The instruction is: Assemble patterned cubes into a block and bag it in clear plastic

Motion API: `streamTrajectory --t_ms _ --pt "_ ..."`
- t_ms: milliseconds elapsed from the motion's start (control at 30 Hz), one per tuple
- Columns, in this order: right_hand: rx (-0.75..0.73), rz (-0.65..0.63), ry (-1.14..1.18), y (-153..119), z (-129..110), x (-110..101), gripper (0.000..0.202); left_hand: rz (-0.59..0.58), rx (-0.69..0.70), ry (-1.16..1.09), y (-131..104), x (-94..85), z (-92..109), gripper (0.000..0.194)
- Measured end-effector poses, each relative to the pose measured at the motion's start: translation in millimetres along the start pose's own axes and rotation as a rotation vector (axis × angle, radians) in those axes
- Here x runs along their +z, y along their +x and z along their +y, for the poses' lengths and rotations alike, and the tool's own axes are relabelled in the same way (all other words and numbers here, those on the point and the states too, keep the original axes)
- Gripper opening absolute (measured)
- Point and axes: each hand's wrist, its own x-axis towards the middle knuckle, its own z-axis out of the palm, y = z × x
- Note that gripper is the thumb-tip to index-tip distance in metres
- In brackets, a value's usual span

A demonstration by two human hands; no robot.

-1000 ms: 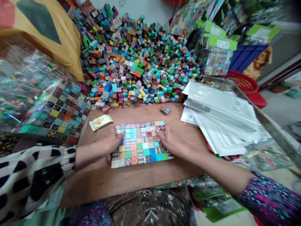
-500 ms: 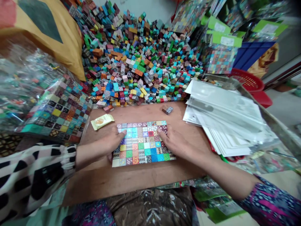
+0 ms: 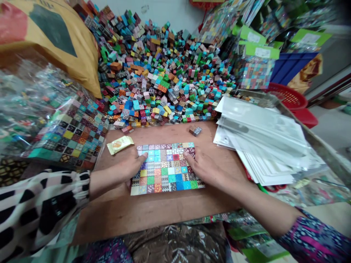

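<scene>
Holding a block mosaic point(image 3: 164, 170) at the centre of the frame, over the wooden desk point(image 3: 153, 212). Pinching its left edge in the left hand's grip point(image 3: 134, 162) and its right edge in the right hand's grip point(image 3: 200, 164), both thumbs on top. Showing a yellow packet point(image 3: 120, 144) near the left hand, and a small block cluster point(image 3: 195, 130) above the mosaic's right part. Farther out, showing loose blocks point(image 3: 164, 84) heaped across the upper middle, bagged mosaics point(image 3: 68, 135) at left, and white sheets point(image 3: 255, 146) fanned at right.
</scene>
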Motion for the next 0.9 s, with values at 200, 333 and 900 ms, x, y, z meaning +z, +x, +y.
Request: streamTrajectory --t_ms 200,333,900 --pt "-0.007 0.03 0.027 5 0 -1 0.059 0.039 0.052 0.008 4 -1.3 -4 0.048" --pt "-0.027 0.077 -0.006 9 -1 -3 0.056 0.047 0.067 0.006 5 -5.0 2 0.046" --pt "0.076 0.175 -0.266 8 -30 -30 0.054 0.06 0.165 -0.045 22 -10.6 12 0.066"
